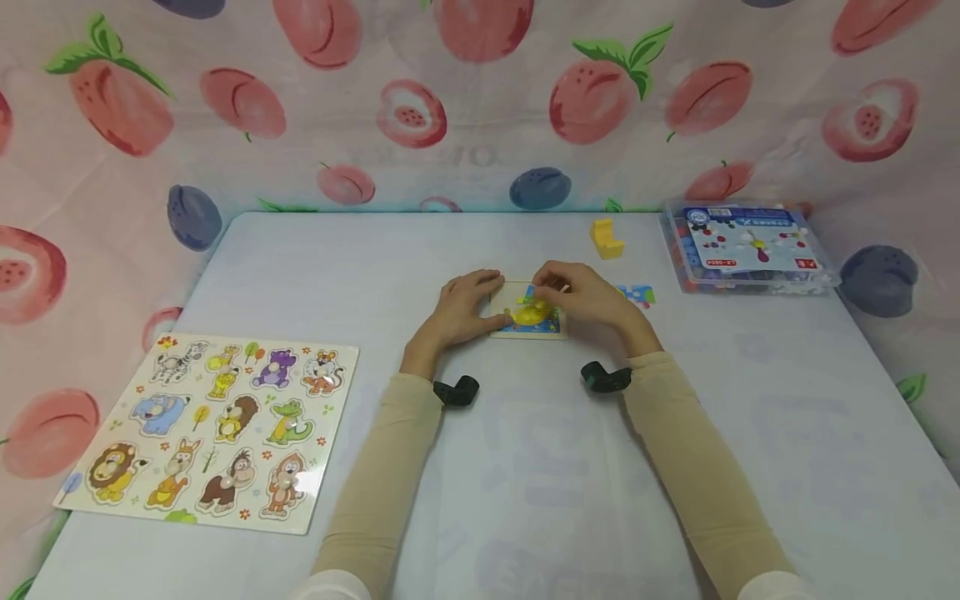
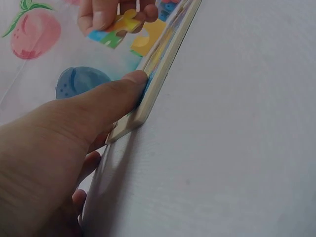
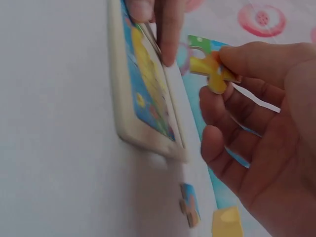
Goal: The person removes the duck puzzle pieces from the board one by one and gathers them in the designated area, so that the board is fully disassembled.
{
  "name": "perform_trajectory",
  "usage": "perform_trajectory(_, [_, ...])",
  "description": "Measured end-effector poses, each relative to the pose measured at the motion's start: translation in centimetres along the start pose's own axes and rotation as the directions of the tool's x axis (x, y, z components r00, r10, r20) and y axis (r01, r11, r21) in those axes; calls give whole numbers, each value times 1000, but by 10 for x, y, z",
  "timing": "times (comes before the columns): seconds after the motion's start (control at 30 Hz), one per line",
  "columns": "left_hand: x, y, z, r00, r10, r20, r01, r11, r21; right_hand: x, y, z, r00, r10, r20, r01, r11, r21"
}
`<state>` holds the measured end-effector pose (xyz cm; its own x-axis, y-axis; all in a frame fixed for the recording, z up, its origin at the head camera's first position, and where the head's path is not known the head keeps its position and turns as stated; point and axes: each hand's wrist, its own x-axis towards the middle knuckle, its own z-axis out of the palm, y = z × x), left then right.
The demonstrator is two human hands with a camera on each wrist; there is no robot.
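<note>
A small jigsaw board (image 1: 528, 336) with a pale wooden rim lies on the table, part of its blue and yellow picture laid in. My left hand (image 1: 462, 308) holds the board's left side, the thumb (image 2: 121, 91) over its face and the other fingers partly hidden at the edge. Above the board, my right hand (image 1: 581, 296) pinches a jigsaw piece (image 3: 212, 66) in yellow, green and blue between thumb and fingers. The held piece is tilted and apart from the board. To the right of the board lies loose jigsaw material (image 1: 640, 293), partly behind the right hand.
A yellow block (image 1: 606, 240) stands farther back. At the back right sits a clear plastic box (image 1: 750, 250) with small coloured parts and a printed sheet. On the left lies a large animal puzzle board (image 1: 292, 521). Fruit-patterned cloth (image 1: 480, 108) hangs behind the table.
</note>
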<state>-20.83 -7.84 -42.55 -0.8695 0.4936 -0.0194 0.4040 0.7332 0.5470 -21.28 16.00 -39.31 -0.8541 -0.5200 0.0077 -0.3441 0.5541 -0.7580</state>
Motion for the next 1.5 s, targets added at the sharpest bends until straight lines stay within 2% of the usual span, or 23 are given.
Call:
perform_trajectory(0.3, [-2,2,-2,1000,1,-3,-1,1000,-5,-13,9,-23,992,98,78,-95,995,-42])
perform_trajectory(0.43, [-2,2,-3,1000,1,-11,-1,1000,0,-17,14,-32,986,144,83,-140,988,-61])
perform_trajectory(0.63, [-1,0,-2,1000,4,-17,-4,1000,0,-24,19,-40,963,243,113,-239,970,-48])
perform_trajectory(0.77, [-1,-1,-1,1000,1,-14,-1,1000,-2,-30,7,-44,951,279,136,-277,960,-31])
perform_trajectory(0.87, [-1,-1,0,1000,1,-14,-1,1000,-1,-31,10,-44,948,282,148,-280,959,-31])
perform_trajectory(0.97, [-2,0,0,1000,2,-14,-2,1000,-2,-29,27,-44,945,288,155,-287,957,-27])
perform_trajectory(1.23, [-1,0,1,1000,5,-19,-5,1000,-5,-31,29,-44,944,278,178,-269,960,-72])
perform_trajectory(1.5, [-1,1,1,1000,9,-20,-9,1000,-5,-31,29,-41,949,274,157,-258,959,-115])
